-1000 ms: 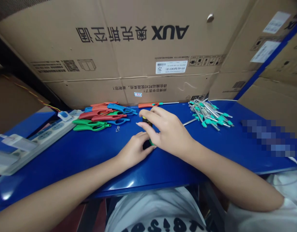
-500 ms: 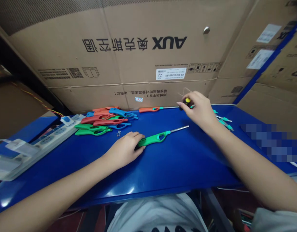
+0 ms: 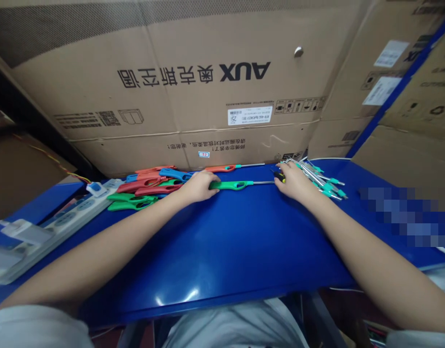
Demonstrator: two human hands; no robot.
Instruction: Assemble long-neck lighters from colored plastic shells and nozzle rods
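Note:
My left hand (image 3: 199, 186) is closed around the handle end of a green long-nosed lighter (image 3: 227, 185), whose metal tube points right, low at the back of the table. An orange long-nosed lighter (image 3: 222, 168) lies just behind it, along the cardboard. My right hand (image 3: 296, 181) is down at the table by a pile of metal lighter tubes with teal ends (image 3: 318, 175). Under its thumb and fingers is a black-and-yellow screwdriver (image 3: 279, 177), mostly hidden. Left of my left hand lie several red, blue, green and orange lighter handles (image 3: 144, 183).
The blue table (image 3: 222, 241) runs up to an upright cardboard sheet (image 3: 193, 106) at the back. A white power strip (image 3: 68, 220) with plugs lies along the left. A blurred-out patch (image 3: 403, 212) covers part of the right side.
My left hand has carried the green lighter back, close to the orange one. My right hand has lowered the screwdriver to the table beside the metal tubes. The camera view has shifted slightly.

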